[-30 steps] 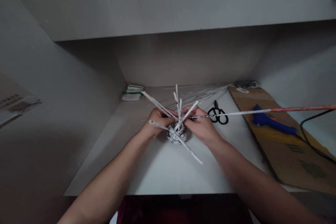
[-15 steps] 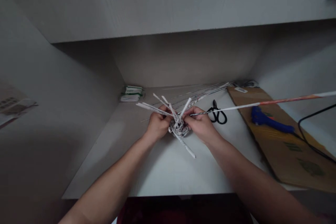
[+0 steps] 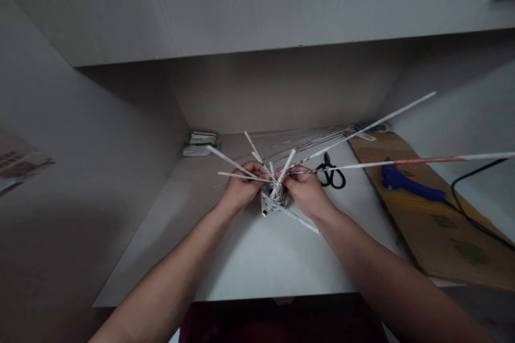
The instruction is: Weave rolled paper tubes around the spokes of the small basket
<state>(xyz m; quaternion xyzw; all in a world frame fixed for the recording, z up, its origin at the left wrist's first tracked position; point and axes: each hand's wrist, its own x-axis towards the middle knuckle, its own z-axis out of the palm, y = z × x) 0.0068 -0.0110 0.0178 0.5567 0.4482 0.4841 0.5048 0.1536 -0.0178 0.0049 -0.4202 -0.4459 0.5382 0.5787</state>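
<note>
Nearest us, our left hand (image 3: 240,189) and right hand (image 3: 303,191) close in from either side on a small woven bundle of rolled paper tubes (image 3: 274,198), which sits on the white table (image 3: 257,257) between them. Our fingers are curled tight on it, the left pinching spokes that fan up and leftward, the right gripping a long paper tube (image 3: 402,162) that runs far out to the right (part of it reddish). Just beyond lie black scissors (image 3: 332,176); farther right a blue glue gun (image 3: 406,185) rests on a cardboard sheet (image 3: 438,225). Spare tubes (image 3: 314,142) lie along the back, near a white-and-green packet (image 3: 199,142).
</note>
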